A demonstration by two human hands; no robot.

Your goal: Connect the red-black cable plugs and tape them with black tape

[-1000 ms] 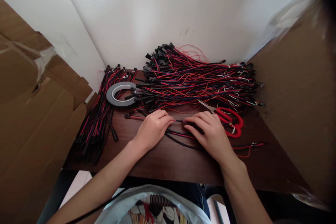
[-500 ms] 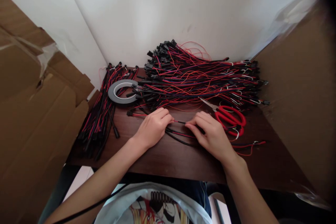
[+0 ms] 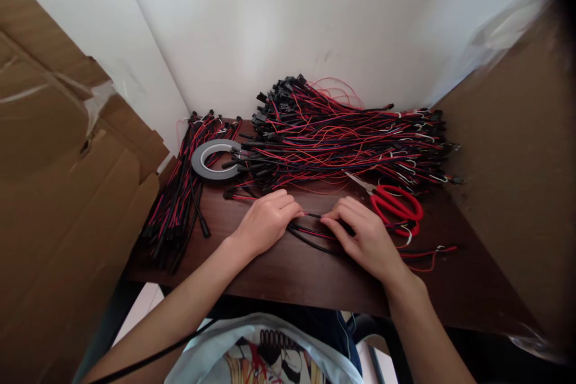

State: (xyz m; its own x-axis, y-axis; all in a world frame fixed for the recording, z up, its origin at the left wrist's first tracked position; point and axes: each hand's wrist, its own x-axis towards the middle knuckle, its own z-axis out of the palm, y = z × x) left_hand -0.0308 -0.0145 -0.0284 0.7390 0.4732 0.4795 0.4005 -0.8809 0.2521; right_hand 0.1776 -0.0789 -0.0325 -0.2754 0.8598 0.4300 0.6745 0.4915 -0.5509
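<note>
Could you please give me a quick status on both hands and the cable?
Left hand and right hand pinch one red-black cable on the table. Red scissors beside right hand. Nothing blocking.

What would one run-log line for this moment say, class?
left hand: pinching cable | right hand: pinching same cable | scissors: on table, right | tape roll: left | wire pile: behind

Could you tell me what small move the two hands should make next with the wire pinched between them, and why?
Probably draw the thin red and black wire lead taut and lift it clear. The left hand and right hand each pinch it, close together, while it lies on the dark brown wooden table over other loose leads. The red-handled scissors lie beside the right hand.
</note>
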